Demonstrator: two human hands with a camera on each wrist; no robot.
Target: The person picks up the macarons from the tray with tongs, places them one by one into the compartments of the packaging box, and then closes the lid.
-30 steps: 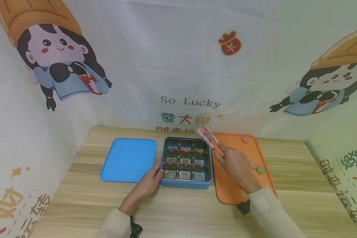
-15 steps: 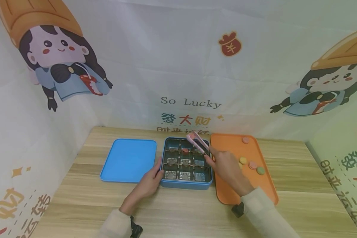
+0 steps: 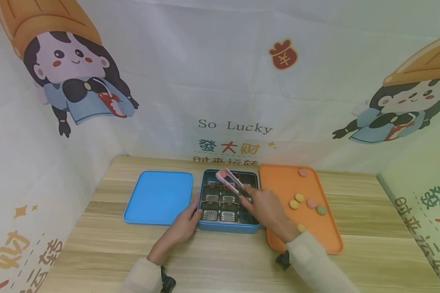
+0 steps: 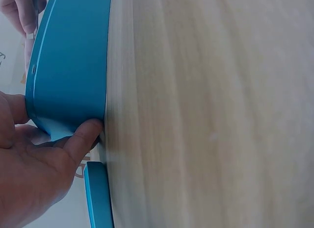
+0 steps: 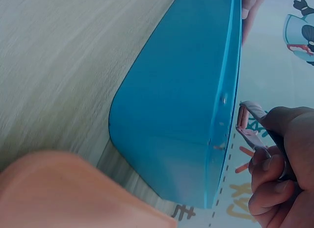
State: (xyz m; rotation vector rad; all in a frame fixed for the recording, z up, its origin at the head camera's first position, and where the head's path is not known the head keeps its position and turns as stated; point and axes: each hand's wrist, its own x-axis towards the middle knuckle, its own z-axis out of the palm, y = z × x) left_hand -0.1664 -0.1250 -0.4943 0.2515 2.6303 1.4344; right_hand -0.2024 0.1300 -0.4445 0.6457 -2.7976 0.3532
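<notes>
The left hand (image 3: 185, 221) grips the left side of a blue tin box (image 3: 227, 228), thumb at the rim and fingers along the wall; the left wrist view shows fingers around its corner. Inside the box is a dark insert split into several square compartments. The right hand (image 3: 269, 207) holds pink tongs (image 3: 226, 184) over the box's back row. Pinched between the tong tips is a pink macaron (image 5: 243, 116), above the rim in the right wrist view. The hand and tongs hide part of the right and back compartments.
Right of the box lies an orange tray (image 3: 319, 240) with several macarons, among them a yellow one (image 3: 299, 197), a pink one (image 3: 311, 203) and a green one (image 3: 321, 210). A blue lid (image 3: 157, 197) lies flat on the left. Behind the table hangs a printed cloth (image 3: 190, 81).
The right hand has moved left from above the tray to over the box, carrying the tongs and pink macaron. Yellow macarons on the tray have come into view. The left hand stays put.
</notes>
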